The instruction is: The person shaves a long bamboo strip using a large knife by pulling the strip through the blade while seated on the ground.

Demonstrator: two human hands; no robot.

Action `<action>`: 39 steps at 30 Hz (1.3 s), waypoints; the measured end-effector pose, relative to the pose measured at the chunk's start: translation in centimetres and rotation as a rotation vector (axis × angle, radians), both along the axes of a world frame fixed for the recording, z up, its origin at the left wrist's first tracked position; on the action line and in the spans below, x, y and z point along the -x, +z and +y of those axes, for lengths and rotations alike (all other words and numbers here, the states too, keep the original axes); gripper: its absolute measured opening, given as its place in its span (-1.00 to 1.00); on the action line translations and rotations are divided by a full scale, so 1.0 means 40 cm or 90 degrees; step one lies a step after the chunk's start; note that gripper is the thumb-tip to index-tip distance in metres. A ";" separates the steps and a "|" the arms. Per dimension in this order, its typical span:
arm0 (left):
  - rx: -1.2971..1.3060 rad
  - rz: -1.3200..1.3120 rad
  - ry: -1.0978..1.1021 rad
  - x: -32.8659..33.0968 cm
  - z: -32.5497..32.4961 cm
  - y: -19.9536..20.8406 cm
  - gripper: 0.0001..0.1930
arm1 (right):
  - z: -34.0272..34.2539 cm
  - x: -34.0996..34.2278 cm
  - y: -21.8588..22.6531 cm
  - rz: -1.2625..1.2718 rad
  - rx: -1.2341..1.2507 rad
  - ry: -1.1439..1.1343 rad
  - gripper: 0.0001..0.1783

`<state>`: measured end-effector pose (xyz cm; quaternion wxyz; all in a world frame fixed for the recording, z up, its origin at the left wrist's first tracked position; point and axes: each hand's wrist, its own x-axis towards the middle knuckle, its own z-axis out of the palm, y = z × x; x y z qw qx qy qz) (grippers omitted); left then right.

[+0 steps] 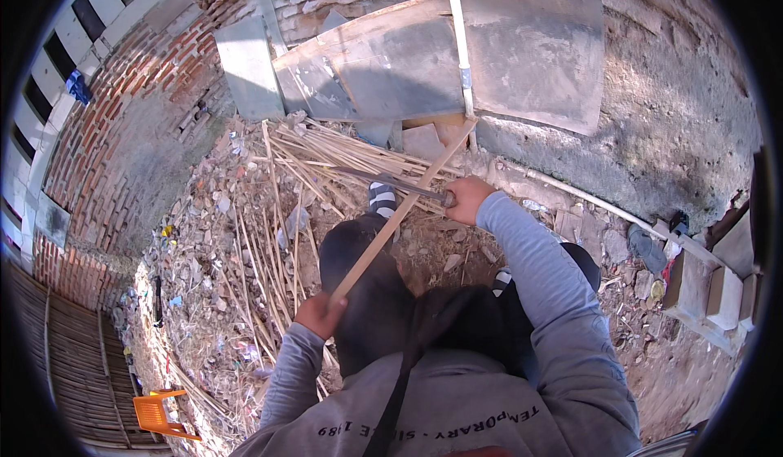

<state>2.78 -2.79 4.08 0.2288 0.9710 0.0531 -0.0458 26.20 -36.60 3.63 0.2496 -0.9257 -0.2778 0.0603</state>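
My left hand point(320, 317) is closed round the near end of a long flat bamboo strip point(375, 246), beside my left knee. The strip slants up and to the right, its far end near the foot of a white pole. In my right hand point(470, 199) is the handle of a long-bladed knife point(367, 175), the blade pointing left. Blade and strip cross a little left of my right hand; whether the edge bites into the strip I cannot tell. Beyond them lies a pile of thin bamboo strips point(326, 145), and more loose strips point(251, 281) lie to the left.
Grey sheets point(530, 57) lean on the wall ahead, with the white pole point(458, 33) upright before them. A pale pipe point(575, 198) runs along the wall's foot at right, toward wooden blocks point(726, 298). Rubble covers the ground; an orange chair point(155, 412) is at lower left.
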 end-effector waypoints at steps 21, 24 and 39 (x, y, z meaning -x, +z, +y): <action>-0.030 -0.006 -0.001 -0.006 -0.001 -0.004 -0.48 | 0.017 0.033 0.048 -0.012 0.069 0.037 -0.65; -0.009 -0.045 0.000 -0.004 -0.006 -0.012 -0.47 | -0.001 -0.001 0.004 0.023 -0.006 0.005 -0.65; -0.022 0.000 0.018 -0.001 0.005 -0.021 -0.47 | 0.022 0.025 0.011 -0.043 -0.013 0.028 -0.68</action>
